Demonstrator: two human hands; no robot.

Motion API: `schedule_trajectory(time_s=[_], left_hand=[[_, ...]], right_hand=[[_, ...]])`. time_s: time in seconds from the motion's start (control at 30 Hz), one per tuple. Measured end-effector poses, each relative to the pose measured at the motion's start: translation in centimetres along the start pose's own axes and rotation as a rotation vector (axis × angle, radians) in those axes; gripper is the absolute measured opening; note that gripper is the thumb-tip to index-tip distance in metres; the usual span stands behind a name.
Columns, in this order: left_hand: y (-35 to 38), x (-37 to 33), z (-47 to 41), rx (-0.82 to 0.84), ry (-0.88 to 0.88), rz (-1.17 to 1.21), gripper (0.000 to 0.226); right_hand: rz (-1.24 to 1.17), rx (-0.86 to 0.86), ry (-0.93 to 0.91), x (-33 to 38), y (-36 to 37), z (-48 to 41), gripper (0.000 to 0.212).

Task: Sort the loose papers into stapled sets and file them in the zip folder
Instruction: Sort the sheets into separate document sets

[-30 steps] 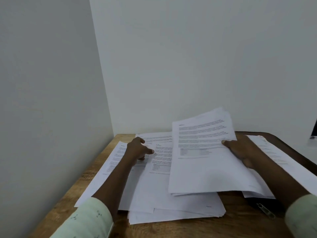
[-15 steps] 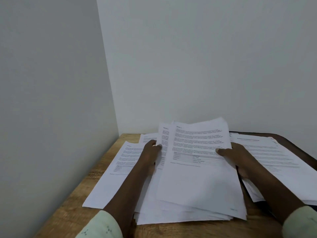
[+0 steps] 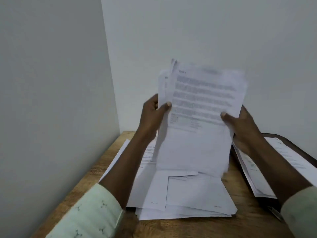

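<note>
A sheaf of printed white papers (image 3: 200, 109) stands upright above the table, its lower edge near the pile below. My left hand (image 3: 152, 115) grips its left edge, thumb on the front. My right hand (image 3: 240, 124) grips its right edge, thumb on the front page. Beneath it a loose pile of papers (image 3: 185, 196) lies spread on the wooden table (image 3: 188, 227). At the right, more papers (image 3: 289, 157) lie on a dark zip folder (image 3: 301, 150). The text on the held pages is blurred.
White walls meet in a corner right behind the table's far left. A single sheet (image 3: 118, 155) lies along the table's left side. A small metal clip (image 3: 274, 212) sits on the folder's near edge, by my right sleeve.
The sheaf lay on the pile under my right hand; my left hand joined it, and both hands have lifted it upright off the table.
</note>
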State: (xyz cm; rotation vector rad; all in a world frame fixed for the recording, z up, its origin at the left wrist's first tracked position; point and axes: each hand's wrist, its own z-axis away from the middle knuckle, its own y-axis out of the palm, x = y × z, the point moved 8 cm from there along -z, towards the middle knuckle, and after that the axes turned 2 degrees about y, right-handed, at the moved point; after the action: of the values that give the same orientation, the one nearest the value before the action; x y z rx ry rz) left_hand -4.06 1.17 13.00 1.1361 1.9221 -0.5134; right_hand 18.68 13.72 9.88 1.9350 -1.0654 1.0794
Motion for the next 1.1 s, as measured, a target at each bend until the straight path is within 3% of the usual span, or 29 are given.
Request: schedule_trajectory(time_s=[0.13,0.23,0.3,0.4,0.5,0.63,0.73,0.87,1.03,1.1], left_hand=[[0.0,-7.3,-2.3,-0.026,0.234,-0.005,0.016],[-0.1,-8.3,-2.8,-0.035,0.271,-0.009,0.017],[-0.5,-6.9,-2.4,-0.044,0.239,-0.011,0.018],[-1.1,-3.3,-1.2,-0.051,0.128,-0.011,0.028],[-1.4,0.8,0.4,-0.020,-0.007,-0.026,0.035],[-1.7,3.8,1.0,0.009,-0.114,-0.076,0.032],[-2.2,3.4,0.4,-0.065,-0.144,0.057,0.026],[-1.0,2.1,-0.4,0.003,-0.170,0.261,0.029],[0.9,3.5,1.5,0.132,-0.211,0.046,0.029],[-0.8,4.1,1.5,0.089,-0.262,0.064,0.036]], right_hand=[[-0.141,-0.040,-0.086,4.6,1.8,-1.8,0.029],[-0.146,-0.053,-0.116,5.7,3.3,-1.6,0.043],[-0.132,-0.038,-0.098,4.6,3.6,-1.0,0.060],[-0.105,0.004,-0.005,1.6,4.0,0.0,0.064],[-0.041,-0.005,0.063,-0.8,3.7,0.7,0.043],[0.111,0.017,0.071,-1.7,3.9,0.8,0.041],[0.170,0.015,0.048,-0.7,3.6,0.9,0.023],[0.255,0.026,0.030,-0.3,3.5,1.0,0.018],[0.439,-0.016,0.028,-1.8,3.1,1.8,0.028],[0.462,-0.112,-0.008,-0.9,1.6,1.9,0.032]])
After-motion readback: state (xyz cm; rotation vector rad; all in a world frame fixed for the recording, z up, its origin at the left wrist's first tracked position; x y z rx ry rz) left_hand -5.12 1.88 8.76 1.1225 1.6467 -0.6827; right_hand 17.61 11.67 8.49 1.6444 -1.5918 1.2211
